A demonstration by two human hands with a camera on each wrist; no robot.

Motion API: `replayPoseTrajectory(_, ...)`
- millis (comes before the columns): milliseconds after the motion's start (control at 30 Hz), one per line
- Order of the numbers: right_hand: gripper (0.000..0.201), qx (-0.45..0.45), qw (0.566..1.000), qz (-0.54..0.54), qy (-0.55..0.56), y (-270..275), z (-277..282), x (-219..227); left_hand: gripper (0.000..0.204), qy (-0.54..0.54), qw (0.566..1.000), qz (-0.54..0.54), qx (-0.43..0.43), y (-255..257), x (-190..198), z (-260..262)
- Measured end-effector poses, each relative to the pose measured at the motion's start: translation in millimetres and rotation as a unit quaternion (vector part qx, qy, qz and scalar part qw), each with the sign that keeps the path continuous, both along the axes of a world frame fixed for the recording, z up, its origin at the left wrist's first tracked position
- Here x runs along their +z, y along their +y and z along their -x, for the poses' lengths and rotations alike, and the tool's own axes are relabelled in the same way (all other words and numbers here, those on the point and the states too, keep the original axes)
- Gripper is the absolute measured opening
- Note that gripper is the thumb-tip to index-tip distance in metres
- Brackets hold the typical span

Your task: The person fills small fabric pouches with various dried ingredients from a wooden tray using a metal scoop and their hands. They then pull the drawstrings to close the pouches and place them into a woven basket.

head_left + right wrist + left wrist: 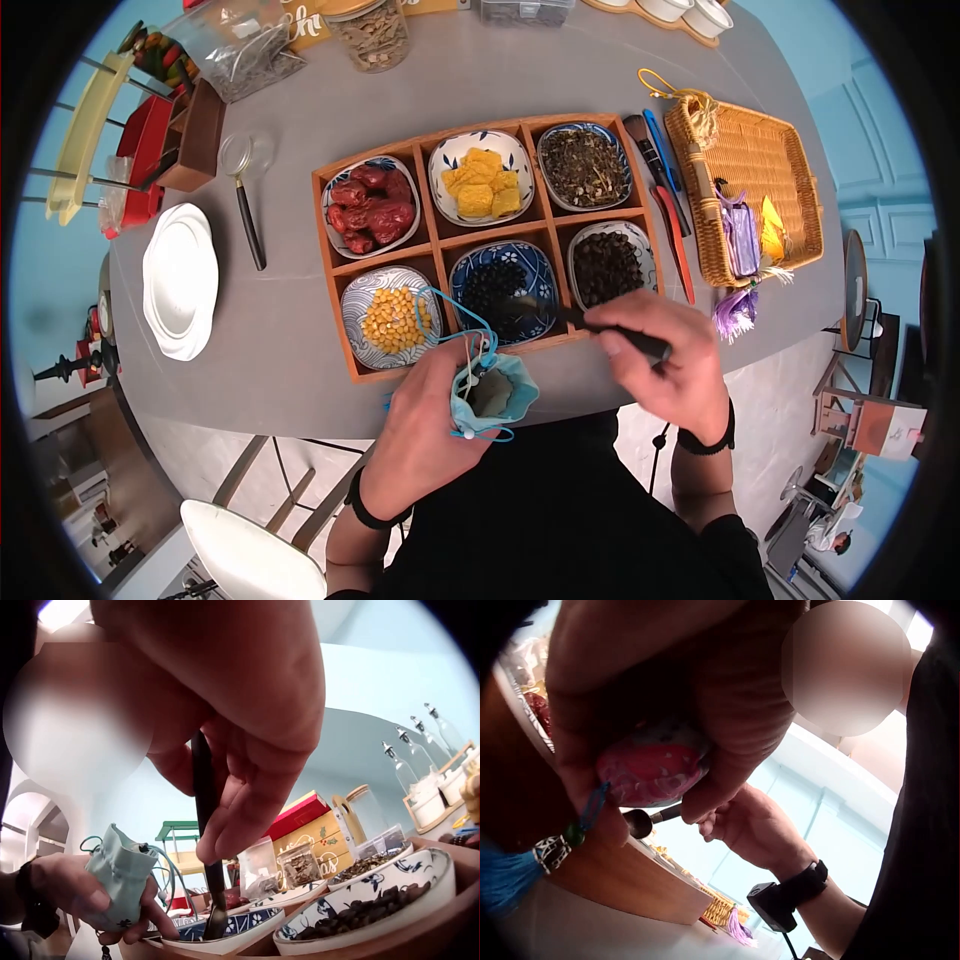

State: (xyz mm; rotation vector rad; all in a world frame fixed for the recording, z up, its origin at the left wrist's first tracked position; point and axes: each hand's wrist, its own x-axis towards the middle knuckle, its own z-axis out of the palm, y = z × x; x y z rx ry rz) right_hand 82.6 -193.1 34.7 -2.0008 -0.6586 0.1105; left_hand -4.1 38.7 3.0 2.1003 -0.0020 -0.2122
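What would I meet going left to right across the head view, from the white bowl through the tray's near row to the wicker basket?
White bowl, black-handled utensil, yellow kernels, small black beans, dark brown pieces, red tool, wicker basket.

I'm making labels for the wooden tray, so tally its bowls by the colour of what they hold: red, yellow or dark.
Red: 1 (wrinkled red pieces)
Yellow: 2 (yellow chunks; yellow kernels)
Dark, brown or black: 3 (leafy bits; black grains; dark brown pieces)
Total: 6
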Motion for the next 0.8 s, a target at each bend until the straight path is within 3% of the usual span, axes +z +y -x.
replayPoseTrajectory(100,0.018,-0.045,0.998,-0.044,0.015,0,-12,-12,0.064,0.009,1.000,-0.024,-0.016,-1,7,-3)
replayPoseTrajectory(300,0.016,-0.018,0.992,-0.059,0.109,-8,-9,-27,0.073,-0.029,0.996,-0.062,-0.065,-4,11,-8)
replayPoseTrajectory(400,0.015,-0.122,0.942,-0.150,0.273,-6,3,-32,0.077,-0.024,0.994,-0.074,-0.074,-7,14,-9)
replayPoseTrajectory(500,0.017,-0.171,0.919,-0.149,0.323,4,6,-30,0.079,-0.006,0.993,-0.082,-0.082,-7,15,-11)
replayPoseTrajectory(667,0.019,-0.203,0.904,-0.172,0.334,11,8,-36,0.080,0.035,0.993,-0.078,-0.085,-6,18,-13)
replayPoseTrajectory(800,0.022,-0.231,0.894,-0.213,0.320,11,10,-41,0.067,0.024,0.999,-0.033,-0.027,-1,9,-3)
